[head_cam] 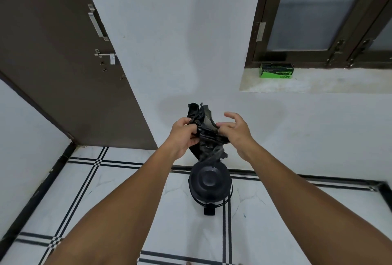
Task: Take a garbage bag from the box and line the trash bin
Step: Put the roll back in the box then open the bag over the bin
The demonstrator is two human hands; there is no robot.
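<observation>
— What are the hands doing from where you stand?

— Both are up in front of the chest, working a crumpled black garbage bag (204, 131). The left hand (184, 135) has its fingers curled round the bunched plastic. The right hand (234, 131) pinches the other side with thumb and a finger or two, the rest of its fingers spread loose above.

— Is the bag open yet?

— No, it's a wad, one ragged end sticking up, another hanging down just over the trash bin (210, 184).

— And the bin?

— Black, round, on the tiled floor (118, 182) against the wall, directly below the hands. No liner in it that I can see.

— How will that plastic behave, you reckon?

— Thin, light, limp, a bit clingy I'd guess. Layers like that stick together, so it likely needs rubbing apart at the mouth edge, then a shake to fill it with air. Better to hold the rim than the middle. Pull hard and it could tear.

— Where's the box?

— The green box (276, 71) sits on the window ledge (328, 80), well away to the right.
</observation>
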